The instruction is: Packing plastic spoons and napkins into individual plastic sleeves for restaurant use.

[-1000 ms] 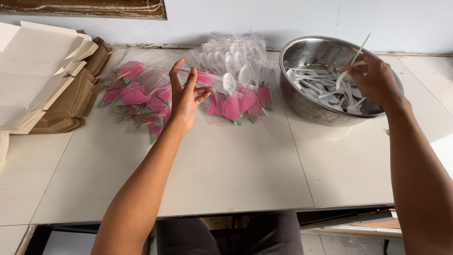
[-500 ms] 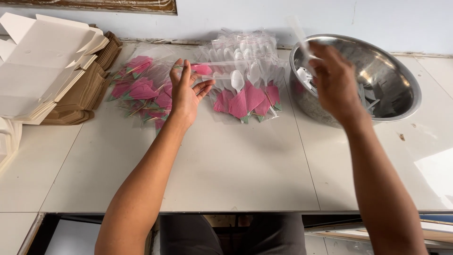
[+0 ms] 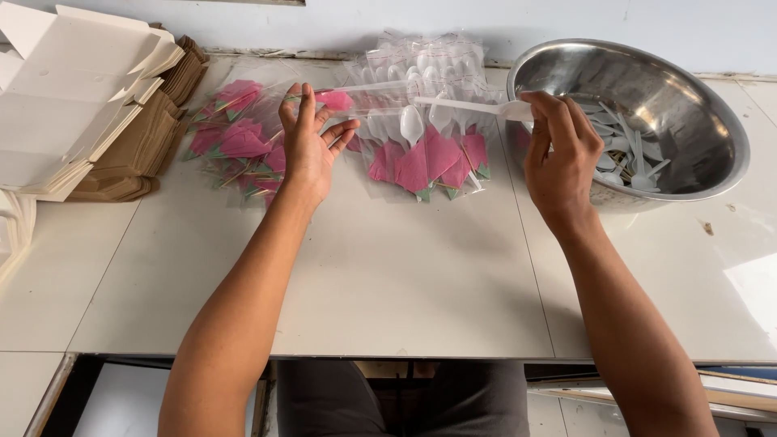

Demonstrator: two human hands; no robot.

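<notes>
1 steel bowl [image 3: 688, 121], 2 hands [image 3: 312, 150].

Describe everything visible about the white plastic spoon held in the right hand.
The white plastic spoon looks thin, glossy and slightly translucent, of the disposable kind. It lies almost level above the table, one end pinched in the fingers of the right hand near the rim of the steel bowl, the other end pointing left toward the clear sleeve held up by the left hand. Whether its tip has entered the sleeve is unclear.

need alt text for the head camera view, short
A person's right hand holds a white plastic spoon by a steel bowl of spoons; the left hand holds a clear sleeve with a pink napkin over piles of packets.
</notes>
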